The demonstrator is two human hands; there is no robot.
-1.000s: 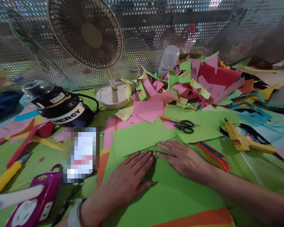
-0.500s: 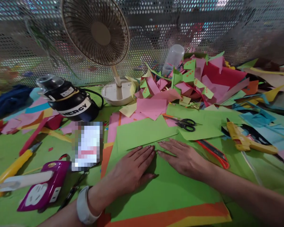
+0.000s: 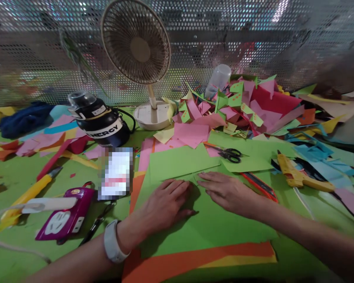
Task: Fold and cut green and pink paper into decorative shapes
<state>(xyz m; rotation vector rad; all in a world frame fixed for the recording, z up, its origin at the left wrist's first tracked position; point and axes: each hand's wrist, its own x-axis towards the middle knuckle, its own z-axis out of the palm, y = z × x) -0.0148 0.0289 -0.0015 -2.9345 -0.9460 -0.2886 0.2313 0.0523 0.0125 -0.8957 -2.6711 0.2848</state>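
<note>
A perforated wall closes off the far edge of the surface, and a pile of coloured scraps is heaped against that edge, right of its middle. Nearer the near edge a big green sheet lies flat, with an orange sheet showing from under its near side. The fan stands by the far edge, left of the pile, and the flask sits left of its base. A green piece lies along the green sheet's far edge. Just on its near side both hands rest on the green sheet, fingertips close to meeting: the left hand palm down, fingers together and slightly bent, thumb out to the side; the right hand loosely spread, fingers stretched out. Toward the surface's left edge I see a purple box; toward its right edge, a glue gun. A red cutter lies just beyond the right wrist, with scissors past it.
</note>
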